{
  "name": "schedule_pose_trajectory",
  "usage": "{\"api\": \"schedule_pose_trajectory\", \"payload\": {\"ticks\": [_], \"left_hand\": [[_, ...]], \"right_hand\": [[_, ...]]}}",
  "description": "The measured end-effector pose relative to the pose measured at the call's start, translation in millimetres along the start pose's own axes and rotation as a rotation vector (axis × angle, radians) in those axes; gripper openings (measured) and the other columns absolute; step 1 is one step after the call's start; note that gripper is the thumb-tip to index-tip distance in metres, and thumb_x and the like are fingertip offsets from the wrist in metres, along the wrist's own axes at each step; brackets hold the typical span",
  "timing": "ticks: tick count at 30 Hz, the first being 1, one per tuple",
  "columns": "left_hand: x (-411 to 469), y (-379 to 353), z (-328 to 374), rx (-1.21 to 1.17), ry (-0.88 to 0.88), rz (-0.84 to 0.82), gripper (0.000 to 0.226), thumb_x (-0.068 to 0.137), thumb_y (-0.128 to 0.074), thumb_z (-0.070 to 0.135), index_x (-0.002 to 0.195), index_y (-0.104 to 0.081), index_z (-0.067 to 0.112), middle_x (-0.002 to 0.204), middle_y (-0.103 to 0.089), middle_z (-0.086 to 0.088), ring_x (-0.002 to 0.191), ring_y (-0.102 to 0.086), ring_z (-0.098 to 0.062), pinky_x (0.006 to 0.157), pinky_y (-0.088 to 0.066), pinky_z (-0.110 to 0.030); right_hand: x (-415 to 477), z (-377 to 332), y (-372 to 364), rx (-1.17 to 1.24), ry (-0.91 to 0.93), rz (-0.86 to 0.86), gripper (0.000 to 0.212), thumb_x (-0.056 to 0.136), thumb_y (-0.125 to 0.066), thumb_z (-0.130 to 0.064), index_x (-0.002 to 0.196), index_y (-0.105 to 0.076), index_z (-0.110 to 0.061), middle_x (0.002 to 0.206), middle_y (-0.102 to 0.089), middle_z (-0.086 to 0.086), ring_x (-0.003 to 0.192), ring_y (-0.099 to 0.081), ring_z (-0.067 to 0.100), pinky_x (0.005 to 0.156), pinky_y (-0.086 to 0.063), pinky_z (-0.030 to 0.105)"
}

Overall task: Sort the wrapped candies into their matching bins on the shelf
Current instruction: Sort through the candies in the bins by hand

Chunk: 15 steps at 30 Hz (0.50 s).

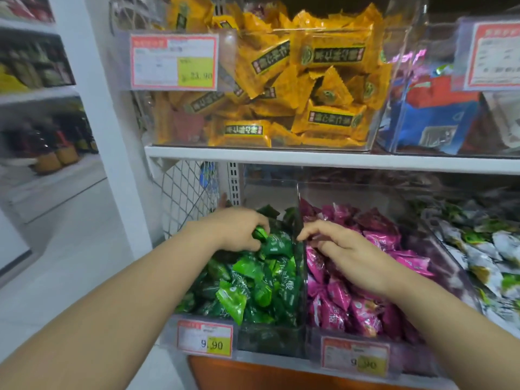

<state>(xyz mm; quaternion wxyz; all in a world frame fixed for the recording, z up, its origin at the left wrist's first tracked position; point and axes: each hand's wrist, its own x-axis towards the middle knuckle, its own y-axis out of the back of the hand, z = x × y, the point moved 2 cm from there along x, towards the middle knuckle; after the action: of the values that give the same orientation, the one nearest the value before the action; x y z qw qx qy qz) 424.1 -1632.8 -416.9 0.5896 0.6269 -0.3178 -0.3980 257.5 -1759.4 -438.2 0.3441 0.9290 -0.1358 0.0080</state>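
Left hand (239,230) is pinching a green candy (260,233) at the back of the green bin (270,340), fingers curling round it. Right hand (347,250) is hovering over the pink candies (337,294) in the pink bin (416,361), fingers bending right by the clear divider (300,277); I cannot tell whether it is gripping anything.

Risks: both hands are working against that thin divider, so a slick wrapper is likely slipping to the wrong side if let go there. Both heaps are sitting high toward the shelf's front edge - a nudge is probably sending pieces over the rim.

Around: the upper shelf board (309,159) is hanging over the bins' back ends, cramping any reach. Yellow candies (332,54) are filling the bin above. White-and-green candies (492,249) are lying toward the lower shelf's right end, wire mesh (183,198) is closing its left end, and a price tag (205,340) is covering the green bin's front.
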Motion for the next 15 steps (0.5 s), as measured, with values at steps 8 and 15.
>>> {"api": "schedule_pose_trajectory", "payload": {"ticks": [8, 15], "left_hand": [[-4, -3, -18, 0.068, 0.070, 0.171, 0.033, 0.093, -0.051, 0.043, 0.125, -0.054, 0.035, 0.130, -0.050, 0.001, 0.124, -0.046, -0.021, 0.114, -0.004, -0.057], [-2, 6, 21, -0.070, -0.109, 0.229, 0.033, 0.093, -0.054, 0.035, 0.125, -0.057, 0.037, 0.129, -0.057, 0.010, 0.123, -0.050, -0.016, 0.112, -0.026, -0.046]], "right_hand": [[1, -5, -1, 0.033, -0.032, 0.001, 0.038, 0.098, -0.038, -0.017, 0.095, -0.058, -0.050, 0.117, -0.058, 0.021, 0.108, -0.051, 0.048, 0.090, -0.041, 0.061], [3, -5, -4, 0.112, -0.083, 0.003, 0.033, 0.098, -0.037, -0.025, 0.097, -0.056, -0.051, 0.122, -0.051, 0.034, 0.109, -0.049, 0.052, 0.092, -0.039, 0.067]]}}
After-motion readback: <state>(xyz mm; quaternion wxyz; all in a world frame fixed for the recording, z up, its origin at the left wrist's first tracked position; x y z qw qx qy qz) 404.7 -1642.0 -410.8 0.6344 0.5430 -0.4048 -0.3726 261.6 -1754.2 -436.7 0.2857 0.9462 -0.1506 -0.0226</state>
